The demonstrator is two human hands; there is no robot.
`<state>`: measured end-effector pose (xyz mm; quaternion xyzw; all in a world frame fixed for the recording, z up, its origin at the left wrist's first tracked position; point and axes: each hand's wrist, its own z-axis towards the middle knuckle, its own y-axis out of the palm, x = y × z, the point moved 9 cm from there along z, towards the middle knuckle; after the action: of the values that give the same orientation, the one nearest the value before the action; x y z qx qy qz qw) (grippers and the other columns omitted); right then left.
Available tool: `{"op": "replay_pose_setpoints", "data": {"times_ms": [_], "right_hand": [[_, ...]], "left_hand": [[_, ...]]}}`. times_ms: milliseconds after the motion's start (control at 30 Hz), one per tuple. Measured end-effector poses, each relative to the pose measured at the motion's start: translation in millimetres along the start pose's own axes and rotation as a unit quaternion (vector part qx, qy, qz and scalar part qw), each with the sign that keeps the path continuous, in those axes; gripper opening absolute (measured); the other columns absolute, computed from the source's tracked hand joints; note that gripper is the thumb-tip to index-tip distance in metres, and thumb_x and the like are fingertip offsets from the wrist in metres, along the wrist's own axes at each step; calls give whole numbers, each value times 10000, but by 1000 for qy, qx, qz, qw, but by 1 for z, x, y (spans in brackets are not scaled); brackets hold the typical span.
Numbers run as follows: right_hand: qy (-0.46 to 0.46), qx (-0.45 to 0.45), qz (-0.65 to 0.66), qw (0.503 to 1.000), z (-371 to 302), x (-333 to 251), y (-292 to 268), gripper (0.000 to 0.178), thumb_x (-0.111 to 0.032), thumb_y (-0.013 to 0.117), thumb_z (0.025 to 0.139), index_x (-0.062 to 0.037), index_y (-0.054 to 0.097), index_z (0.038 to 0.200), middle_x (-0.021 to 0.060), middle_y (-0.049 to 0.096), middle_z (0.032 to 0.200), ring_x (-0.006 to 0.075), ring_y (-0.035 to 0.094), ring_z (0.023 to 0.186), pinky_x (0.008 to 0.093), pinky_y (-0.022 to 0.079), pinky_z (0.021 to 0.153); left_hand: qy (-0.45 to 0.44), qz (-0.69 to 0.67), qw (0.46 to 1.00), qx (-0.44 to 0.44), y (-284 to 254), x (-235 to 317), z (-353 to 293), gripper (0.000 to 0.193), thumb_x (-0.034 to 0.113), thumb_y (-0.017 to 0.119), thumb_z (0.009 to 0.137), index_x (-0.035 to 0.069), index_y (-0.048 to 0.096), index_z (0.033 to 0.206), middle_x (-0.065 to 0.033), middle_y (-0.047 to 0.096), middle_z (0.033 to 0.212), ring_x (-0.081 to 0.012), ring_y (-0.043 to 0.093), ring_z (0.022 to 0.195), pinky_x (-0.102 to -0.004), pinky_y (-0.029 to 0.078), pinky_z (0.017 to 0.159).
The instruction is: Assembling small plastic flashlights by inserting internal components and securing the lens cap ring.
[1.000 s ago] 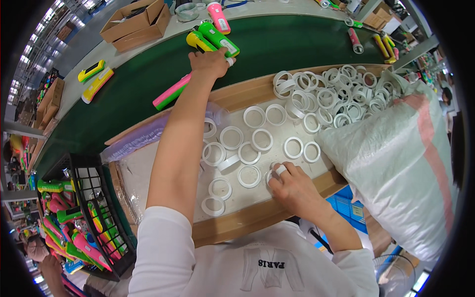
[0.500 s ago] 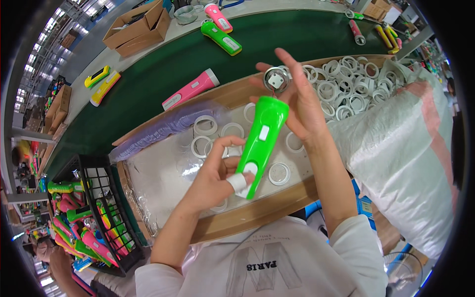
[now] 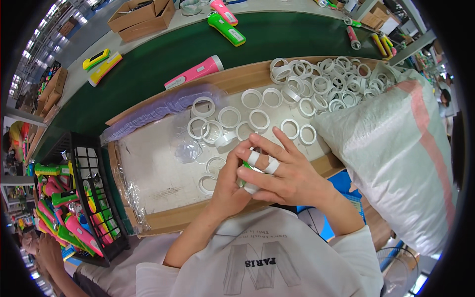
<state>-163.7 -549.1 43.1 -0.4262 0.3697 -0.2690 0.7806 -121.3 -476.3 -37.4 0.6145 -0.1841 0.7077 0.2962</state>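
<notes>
Close in front of my shirt, my left hand (image 3: 230, 190) and my right hand (image 3: 299, 179) are closed together around a green flashlight (image 3: 246, 165). Only slivers of its green body and a white part show between the fingers; the rest is hidden. White tape wraps two fingers of my right hand. Beyond my hands, loose white rings (image 3: 226, 140) lie in a shallow cardboard tray (image 3: 168, 219). Clear round discs (image 3: 187, 152) are among the rings, and a purple-tinted row of stacked discs (image 3: 163, 115) runs along the tray's far left side.
A white woven sack (image 3: 391, 158) leans over the tray's right end. At left stands a black crate (image 3: 101, 208) of colourful flashlights. A pink flashlight (image 3: 195, 72) and a green flashlight (image 3: 227, 30) lie on the green belt (image 3: 143, 74). Another person's arm (image 3: 54, 257) shows lower left.
The green flashlight came down towards my body and is now mostly covered by both hands. My right hand lowered from beside its metal head to meet my left. The view shifted slightly.
</notes>
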Motion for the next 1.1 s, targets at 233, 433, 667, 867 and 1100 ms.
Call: {"op": "replay_pose_setpoints", "data": {"times_ms": [233,433,667,867,1100], "right_hand": [[125,99,466,870,-16,18,9,815,-318,744,814,-68,325,1467,188,414,1468,347,348,1396,528,179,1158],[227,50,94,968,27,146,47,357,-166,710,844,-39,575,1149,143,629,1118,324,627,1031,387,499,887],[189,47,37,980,77,167,89,342,-228,787,763,-39,601,979,147,641,947,356,608,882,416,499,757],[283,41,41,957,69,167,33,329,-208,797,753,-27,626,969,118,682,975,324,640,900,384,510,769],[88,-30,217,972,15,39,-29,362,-60,794,716,-20,678,1057,222,602,1192,346,643,1022,367,524,844]], "left_hand": [[28,-140,990,20,3,0,-8,577,-24,628,862,-4,369,1377,-133,475,1337,-218,503,1198,-339,381,1032],[91,-140,986,-22,4,9,-11,502,61,698,819,20,495,1276,-193,576,1212,-274,565,1118,-352,441,947],[68,-132,988,-43,1,4,-6,522,221,702,878,20,445,1285,-256,547,1228,-267,580,1069,-352,479,888],[53,-117,990,-57,6,4,-6,535,182,695,877,15,424,1307,-259,534,1253,-271,575,1095,-359,474,917],[52,-125,990,37,0,1,-8,567,84,707,837,19,431,1328,-169,533,1259,-256,561,1124,-355,441,964]]}}
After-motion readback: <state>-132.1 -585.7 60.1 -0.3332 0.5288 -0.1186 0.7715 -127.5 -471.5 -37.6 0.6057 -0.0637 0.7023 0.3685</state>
